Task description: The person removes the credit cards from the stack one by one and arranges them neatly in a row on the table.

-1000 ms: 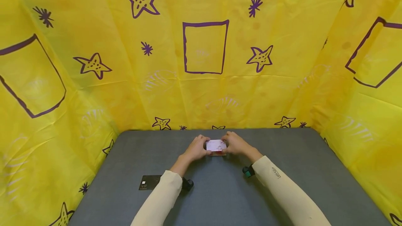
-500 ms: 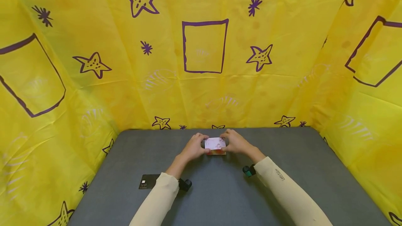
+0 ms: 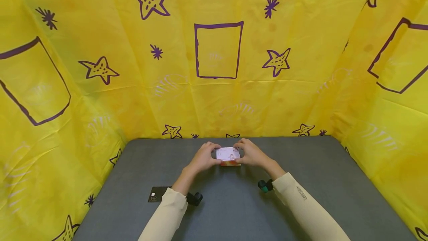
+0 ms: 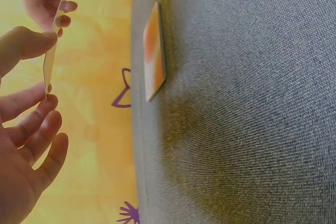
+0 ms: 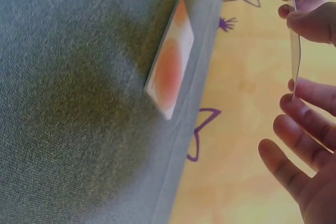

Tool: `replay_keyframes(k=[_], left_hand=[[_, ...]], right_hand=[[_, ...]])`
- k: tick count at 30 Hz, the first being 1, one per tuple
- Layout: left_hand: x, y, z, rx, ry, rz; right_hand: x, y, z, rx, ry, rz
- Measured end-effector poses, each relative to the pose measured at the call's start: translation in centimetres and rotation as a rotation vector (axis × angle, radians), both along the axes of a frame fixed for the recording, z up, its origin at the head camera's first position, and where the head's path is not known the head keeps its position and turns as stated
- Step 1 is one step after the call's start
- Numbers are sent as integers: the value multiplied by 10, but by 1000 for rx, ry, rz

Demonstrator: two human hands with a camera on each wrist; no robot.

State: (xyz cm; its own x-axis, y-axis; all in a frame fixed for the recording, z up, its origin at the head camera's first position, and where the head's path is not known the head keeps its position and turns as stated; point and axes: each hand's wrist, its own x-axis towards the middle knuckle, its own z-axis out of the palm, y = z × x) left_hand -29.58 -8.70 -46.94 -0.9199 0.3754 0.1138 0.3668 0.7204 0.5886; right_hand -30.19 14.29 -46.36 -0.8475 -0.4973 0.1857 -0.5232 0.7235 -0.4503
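Both hands pinch one thin card with a white and pink face, by its opposite ends. My left hand has its left end and my right hand its right end, thumbs on the near side. In the left wrist view the held card shows nearly edge-on, raised above the grey table. Below it a small flat rectangular piece with a white and orange-red top lies on the table, partly hidden by the held card in the head view.
A black card marked VIP lies at the left of the table, partly covered by the left sleeve. A yellow cloth with purple stars surrounds the table's back and sides.
The held card has shifted slightly left, with the left hand moving the same way. More of the orange-red piece shows below the card's near edge. Both hands keep their pinch.
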Motion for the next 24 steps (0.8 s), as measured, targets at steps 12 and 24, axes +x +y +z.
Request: replay_keyframes(k=[12, 24], left_hand=[[17, -6, 14, -17, 41, 0], [32, -12, 21, -13, 32, 19]], right_hand=[[15, -3, 8, -20, 54, 26], [25, -8, 11, -47, 101, 54]])
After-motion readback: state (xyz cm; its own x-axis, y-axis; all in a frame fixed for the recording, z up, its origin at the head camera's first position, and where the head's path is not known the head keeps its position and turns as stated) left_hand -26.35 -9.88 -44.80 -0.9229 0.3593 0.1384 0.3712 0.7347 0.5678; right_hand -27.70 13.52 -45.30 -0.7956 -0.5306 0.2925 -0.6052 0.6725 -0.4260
